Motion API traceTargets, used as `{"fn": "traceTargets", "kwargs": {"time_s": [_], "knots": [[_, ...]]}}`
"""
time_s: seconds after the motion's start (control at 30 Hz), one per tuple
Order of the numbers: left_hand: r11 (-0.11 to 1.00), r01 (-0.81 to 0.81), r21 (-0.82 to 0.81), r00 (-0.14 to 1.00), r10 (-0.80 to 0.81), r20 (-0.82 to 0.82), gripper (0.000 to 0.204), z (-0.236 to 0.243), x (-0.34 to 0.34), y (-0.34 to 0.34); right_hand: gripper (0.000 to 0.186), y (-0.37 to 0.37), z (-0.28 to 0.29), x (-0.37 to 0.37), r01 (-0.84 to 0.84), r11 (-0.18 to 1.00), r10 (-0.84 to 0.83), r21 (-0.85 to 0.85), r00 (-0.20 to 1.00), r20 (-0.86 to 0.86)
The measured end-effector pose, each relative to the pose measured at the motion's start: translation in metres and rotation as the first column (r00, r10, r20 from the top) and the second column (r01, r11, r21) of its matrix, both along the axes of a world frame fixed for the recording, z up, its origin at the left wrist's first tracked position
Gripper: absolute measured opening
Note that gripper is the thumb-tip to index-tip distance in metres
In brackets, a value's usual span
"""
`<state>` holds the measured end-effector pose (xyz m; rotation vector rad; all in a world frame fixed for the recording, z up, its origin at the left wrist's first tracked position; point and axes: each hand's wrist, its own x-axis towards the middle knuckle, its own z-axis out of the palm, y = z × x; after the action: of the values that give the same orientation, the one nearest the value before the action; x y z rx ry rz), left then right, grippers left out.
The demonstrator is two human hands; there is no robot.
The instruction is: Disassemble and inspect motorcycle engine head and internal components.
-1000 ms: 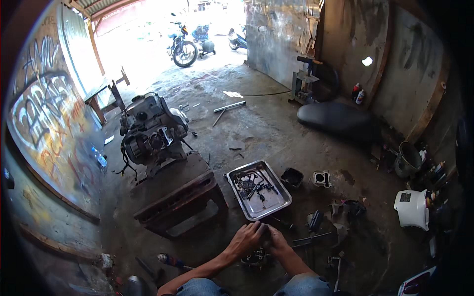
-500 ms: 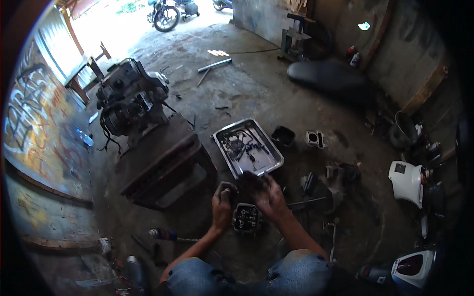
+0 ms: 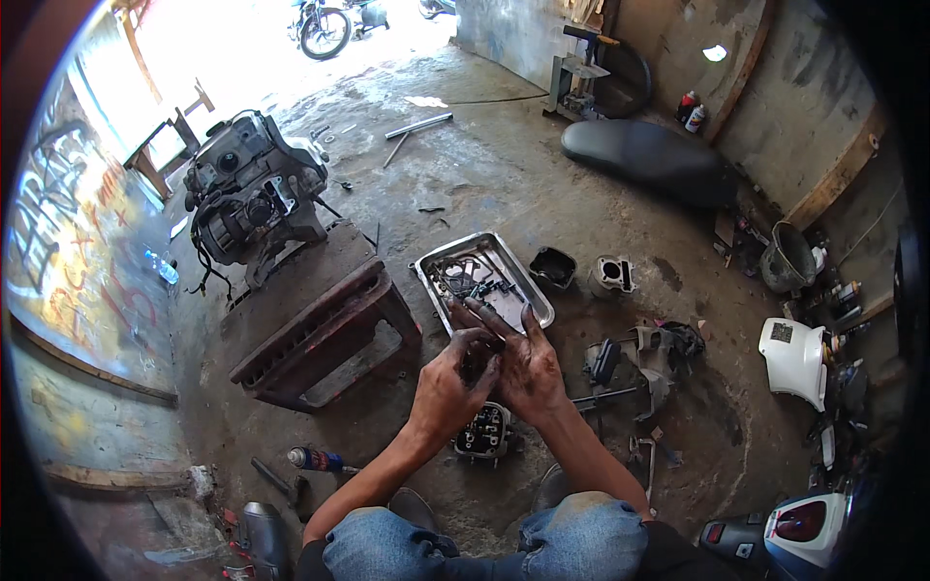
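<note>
My left hand (image 3: 451, 383) and my right hand (image 3: 531, 373) meet in front of me, both smeared with dark grease. The left one is closed, fingers curled against the right palm; something dark shows between them, too shadowed to name. Stretched fingers and a raised thumb keep my right hand open. Just below them, a cylinder head (image 3: 482, 432) sits on the floor between my feet. Beyond my fingertips lies a metal tray (image 3: 542, 308) with small dark engine parts (image 3: 465, 278) inside, partly covered by my hands.
An engine (image 3: 254, 184) rests on a dark reddish stand (image 3: 320, 334) at left. Right of the tray are a black part (image 3: 553, 266) and an engine cylinder (image 3: 611, 275). A spray can (image 3: 315, 459) lies near my left forearm. A motorcycle seat (image 3: 644, 157) lies at far right.
My hands have come together from slightly apart; the left moved right and up against the right palm. The picture has brightened. The tray and the cylinder head stay in place.
</note>
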<state>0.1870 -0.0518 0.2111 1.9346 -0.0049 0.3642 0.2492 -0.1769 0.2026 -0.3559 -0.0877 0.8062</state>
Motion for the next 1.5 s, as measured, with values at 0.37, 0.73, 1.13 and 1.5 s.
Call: {"fn": "traceTargets", "kwargs": {"time_s": [0.37, 0.73, 1.13, 1.5], "knots": [[0.988, 0.005, -0.152, 0.995, -0.021, -0.103, 0.016, 0.001, 0.009, 0.004, 0.074, -0.001, 0.001, 0.005, 0.017, 0.996, -0.009, 0.083, 0.996, -0.085], [0.828, -0.048, -0.558, 0.965, -0.106, -0.240, 0.018, 0.003, 0.009, 0.015, 0.052, -0.004, -0.026, -0.002, 0.108, 0.971, -0.150, -0.213, 0.969, -0.195], [0.962, -0.265, -0.065, 0.960, 0.270, 0.081, 0.013, -0.022, 0.002, 0.006, 0.026, -0.007, -0.013, -0.013, 0.074, 0.854, -0.160, -0.515, 0.979, -0.124], [0.966, -0.078, 0.245, 0.927, -0.021, 0.376, 0.029, -0.044, 0.002, 0.019, 0.029, -0.005, -0.018, -0.023, 0.148, 0.843, -0.169, -0.518, 0.986, 0.007]]}}
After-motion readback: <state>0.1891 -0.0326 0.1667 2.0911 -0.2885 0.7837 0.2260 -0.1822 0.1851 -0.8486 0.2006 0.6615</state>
